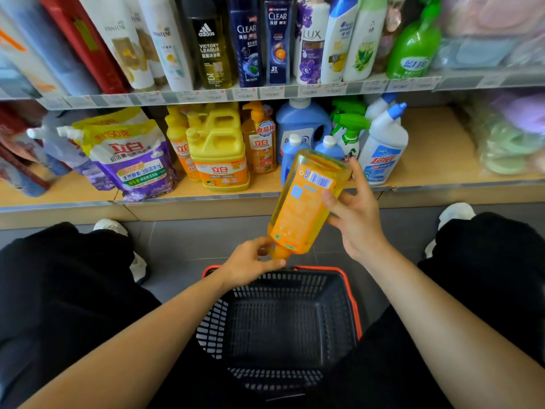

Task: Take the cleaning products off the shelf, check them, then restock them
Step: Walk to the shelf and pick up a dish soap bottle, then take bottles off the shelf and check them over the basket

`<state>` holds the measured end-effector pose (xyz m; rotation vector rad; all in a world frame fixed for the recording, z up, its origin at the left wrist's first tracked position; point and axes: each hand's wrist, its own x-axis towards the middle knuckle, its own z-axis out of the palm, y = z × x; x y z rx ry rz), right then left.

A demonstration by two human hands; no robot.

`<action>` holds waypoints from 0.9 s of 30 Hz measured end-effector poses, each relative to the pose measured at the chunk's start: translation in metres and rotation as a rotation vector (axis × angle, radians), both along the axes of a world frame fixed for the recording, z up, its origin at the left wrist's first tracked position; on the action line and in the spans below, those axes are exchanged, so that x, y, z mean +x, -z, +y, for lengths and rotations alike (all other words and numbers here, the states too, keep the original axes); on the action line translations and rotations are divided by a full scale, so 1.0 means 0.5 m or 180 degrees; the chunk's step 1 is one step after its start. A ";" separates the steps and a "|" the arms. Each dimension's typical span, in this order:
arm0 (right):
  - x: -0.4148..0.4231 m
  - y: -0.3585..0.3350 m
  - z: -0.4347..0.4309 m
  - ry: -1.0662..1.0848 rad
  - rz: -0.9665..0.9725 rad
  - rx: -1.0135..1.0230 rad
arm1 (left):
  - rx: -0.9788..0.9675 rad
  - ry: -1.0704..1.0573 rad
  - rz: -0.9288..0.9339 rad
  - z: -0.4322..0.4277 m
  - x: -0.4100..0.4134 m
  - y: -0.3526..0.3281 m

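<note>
An orange dish-soap bottle is held tilted, base up toward the shelf and neck down, its back label with a barcode facing me. My left hand grips the bottle's neck at the bottom. My right hand holds the bottle's right side, fingers curled round its body. The bottle hangs above a black shopping basket with an orange rim on the floor between my knees. On the bottom shelf stand more cleaning products: yellow jugs, an orange pump bottle, blue bottles and a white toilet-cleaner bottle.
A purple refill pouch leans at the shelf's left. Green spray bottles stand behind the blue ones. The upper shelf carries shampoo and body-wash bottles. Bagged soft goods sit at far right. Bare shelf board lies right of the white bottle.
</note>
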<state>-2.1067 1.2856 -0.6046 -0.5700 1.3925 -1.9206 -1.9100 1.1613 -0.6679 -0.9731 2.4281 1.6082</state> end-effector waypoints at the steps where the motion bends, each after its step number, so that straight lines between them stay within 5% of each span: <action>1: -0.003 -0.003 0.001 0.0044 -0.0079 0.0015 | -0.0076 0.0050 -0.0010 0.001 0.001 0.001; 10: -0.074 -0.006 0.003 0.0003 -0.0368 0.0772 | -0.0288 0.0401 0.0434 -0.016 0.036 -0.043; 15: -0.106 0.032 0.006 0.0050 -0.0339 0.1497 | -0.0566 -0.0013 0.1256 -0.053 0.018 -0.117; 20: -0.100 0.073 -0.023 -0.0514 -0.0492 0.2363 | 0.0490 -0.0538 0.1532 -0.122 -0.054 -0.167; 27: -0.189 0.021 -0.139 -0.0789 0.1968 0.2532 | 0.0186 0.0220 0.0344 -0.178 -0.135 -0.093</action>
